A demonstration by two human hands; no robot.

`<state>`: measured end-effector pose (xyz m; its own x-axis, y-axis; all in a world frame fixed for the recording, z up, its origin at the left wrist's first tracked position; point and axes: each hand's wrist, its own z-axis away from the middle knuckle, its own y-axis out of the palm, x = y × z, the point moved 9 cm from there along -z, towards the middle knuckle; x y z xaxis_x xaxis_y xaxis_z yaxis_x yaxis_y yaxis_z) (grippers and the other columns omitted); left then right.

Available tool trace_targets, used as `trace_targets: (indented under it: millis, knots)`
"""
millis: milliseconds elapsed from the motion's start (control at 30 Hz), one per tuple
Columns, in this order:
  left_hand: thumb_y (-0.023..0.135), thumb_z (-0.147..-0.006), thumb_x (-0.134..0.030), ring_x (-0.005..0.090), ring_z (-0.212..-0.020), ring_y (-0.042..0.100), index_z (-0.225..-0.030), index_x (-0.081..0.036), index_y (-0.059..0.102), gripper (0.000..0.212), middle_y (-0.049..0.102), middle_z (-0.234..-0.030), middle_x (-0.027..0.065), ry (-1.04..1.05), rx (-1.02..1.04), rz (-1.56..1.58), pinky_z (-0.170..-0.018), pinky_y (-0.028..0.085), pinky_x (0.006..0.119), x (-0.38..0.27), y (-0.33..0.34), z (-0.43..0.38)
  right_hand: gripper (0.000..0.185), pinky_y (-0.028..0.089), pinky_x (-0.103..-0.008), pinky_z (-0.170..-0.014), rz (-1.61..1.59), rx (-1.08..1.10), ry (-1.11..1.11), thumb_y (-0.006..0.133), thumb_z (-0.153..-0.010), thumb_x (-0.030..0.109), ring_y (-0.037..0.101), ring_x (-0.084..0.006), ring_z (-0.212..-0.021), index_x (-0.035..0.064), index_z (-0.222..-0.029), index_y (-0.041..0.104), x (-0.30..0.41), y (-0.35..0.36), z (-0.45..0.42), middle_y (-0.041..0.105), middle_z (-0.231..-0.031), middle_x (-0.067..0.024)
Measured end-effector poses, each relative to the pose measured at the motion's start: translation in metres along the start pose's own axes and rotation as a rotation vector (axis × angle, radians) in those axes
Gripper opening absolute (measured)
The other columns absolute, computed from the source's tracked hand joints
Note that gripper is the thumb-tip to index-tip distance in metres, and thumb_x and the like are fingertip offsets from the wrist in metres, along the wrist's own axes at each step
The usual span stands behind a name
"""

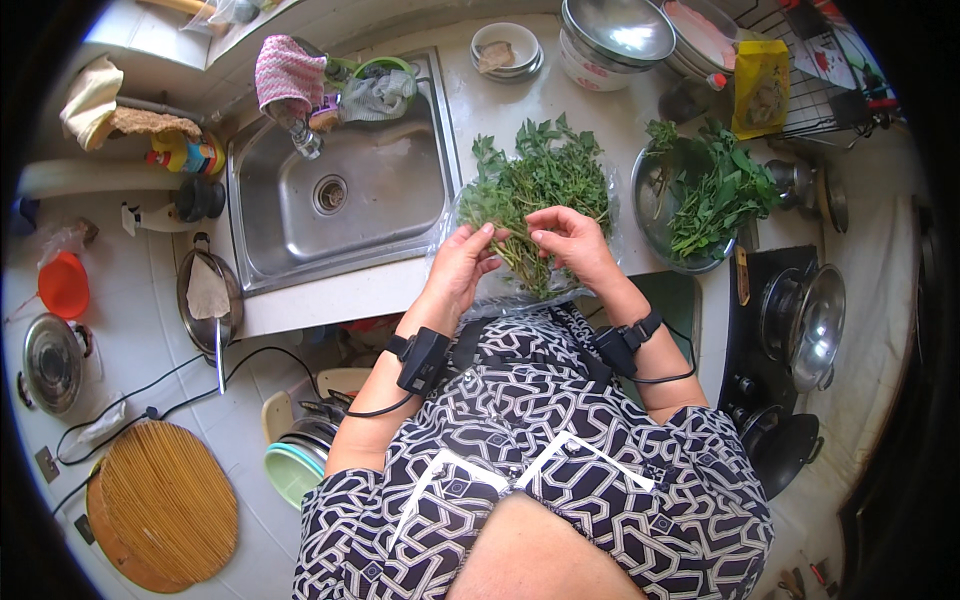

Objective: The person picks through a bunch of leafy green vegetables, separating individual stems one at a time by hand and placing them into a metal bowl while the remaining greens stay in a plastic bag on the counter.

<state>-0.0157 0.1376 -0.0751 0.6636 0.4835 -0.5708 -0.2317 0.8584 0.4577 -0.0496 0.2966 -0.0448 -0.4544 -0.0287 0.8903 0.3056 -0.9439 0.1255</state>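
Observation:
A heap of leafy green stems (555, 180) lies on a clear plastic bag (487, 289) on the counter before me. Over the near left side of the heap, my left hand (461, 262) pinches a leafy sprig (480, 210) between thumb and fingers. My right hand (576, 244) is just to its right, with thumb and forefinger curled close to the stems. Whether it grips one is too fine to tell. To the right of the heap, a metal bowl (646, 217) holds more of the greens (709, 199).
Left of the bag is a stainless steel sink (352, 217) with a faucet (304, 139) partly covered by a pink cloth (289, 75). Stacked small bowls (506, 45) and large metal bowls (619, 30) stand at the back. A black stove (772, 300) carrying pans is at right.

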Motion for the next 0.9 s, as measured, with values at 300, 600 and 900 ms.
trace_targets:
  millis: [300,600,900]
  knots:
    - [0.056,-0.094,-0.023,0.0069,-0.08,0.058,-0.106,-0.008,0.056,0.02,0.066,-0.099,0.0034,0.009,0.028,-0.041,-0.069,0.049,0.023,-0.004,0.002,0.002,0.032,0.044,-0.0193,-0.062,0.275,-0.006,-0.11,0.069,-0.079,0.011,0.053,-0.0043,-0.073,0.0037,-0.109,0.062,-0.023,0.004,-0.016,0.06,-0.092,0.0015]
    - [0.061,-0.09,-0.016,0.0071,-0.079,0.06,-0.104,-0.008,0.052,0.019,0.067,-0.1,0.0044,0.033,0.008,-0.044,-0.068,0.051,0.021,-0.012,-0.001,0.008,0.016,0.046,-0.0246,-0.065,0.248,-0.022,-0.048,0.069,-0.078,0.012,0.056,-0.0088,-0.071,0.0006,-0.09,0.065,-0.024,-0.007,-0.011,0.063,-0.078,-0.001]
    - [0.063,-0.087,-0.012,0.0064,-0.082,0.059,-0.115,-0.006,0.047,0.033,0.065,-0.105,0.0049,0.055,-0.043,-0.099,-0.067,0.05,0.02,-0.013,-0.006,0.008,0.012,0.042,-0.0202,-0.055,0.041,-0.262,-0.053,0.066,-0.084,0.011,0.051,-0.0041,-0.063,0.003,-0.092,0.064,0.009,-0.037,0.001,0.06,-0.075,0.0029]
